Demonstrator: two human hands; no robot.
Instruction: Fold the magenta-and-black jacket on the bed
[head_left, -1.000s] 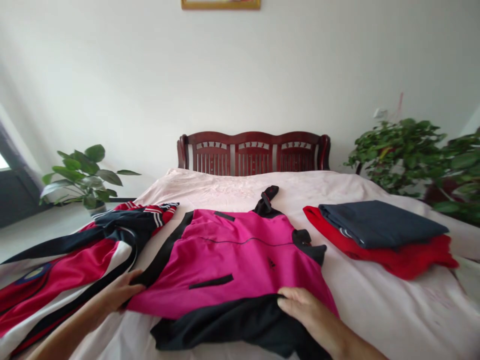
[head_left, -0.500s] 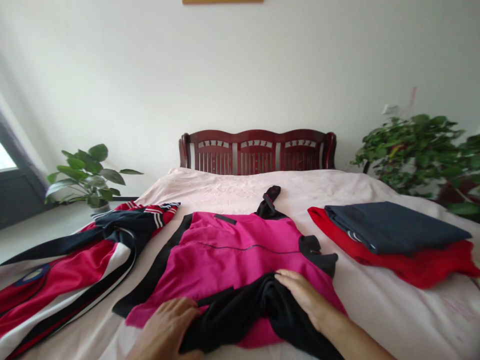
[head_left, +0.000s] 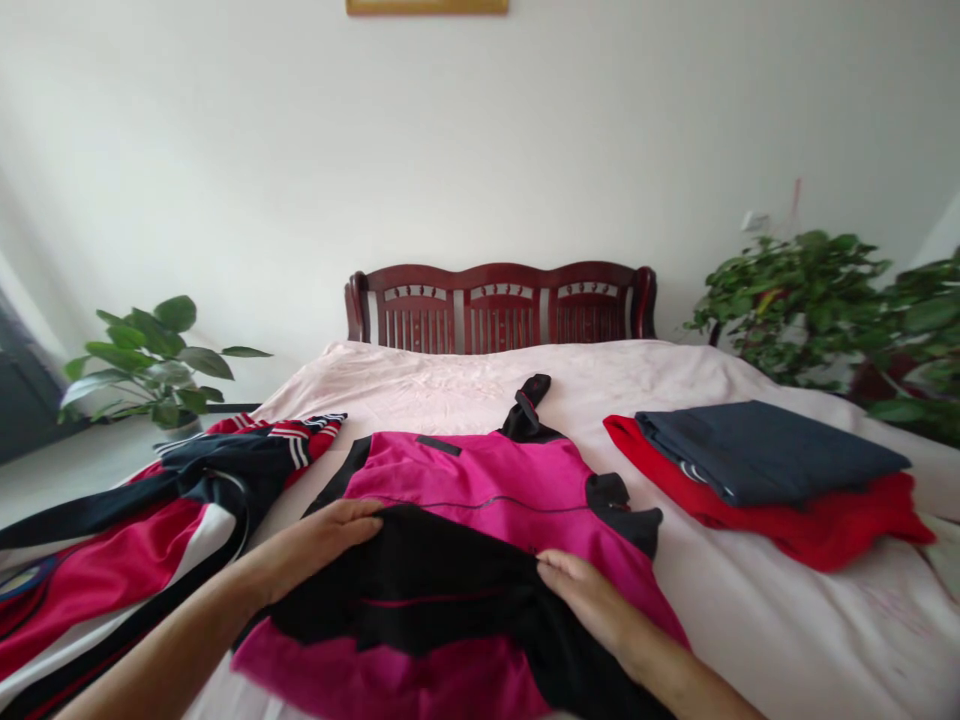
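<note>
A magenta and black jacket (head_left: 480, 470) lies spread on the bed, its collar end toward my right. One black sleeve (head_left: 442, 570) is stretched across the near part of the jacket between my hands. My left hand (head_left: 341, 530) pinches the sleeve's upper left corner, thumb and fingers closed on the cloth. With its fingers closed too, my right hand (head_left: 577, 590) grips the sleeve's upper edge farther right. The other black sleeve (head_left: 529, 410) sticks out at the far side of the jacket, bent over near its end.
Red, navy and white sportswear (head_left: 172, 520) lies loosely on the left. At the right, folded navy clothing (head_left: 772, 450) rests on a folded red garment (head_left: 810, 530). A pink sheet (head_left: 720, 620) covers the bed. Behind stand a wooden headboard (head_left: 502, 315) and leafy plants (head_left: 802, 300).
My left hand has moved up and away from me, drawing the bunched black sleeve out flat across the jacket. My right hand stays near its place on the sleeve. The view has shifted slightly.
</note>
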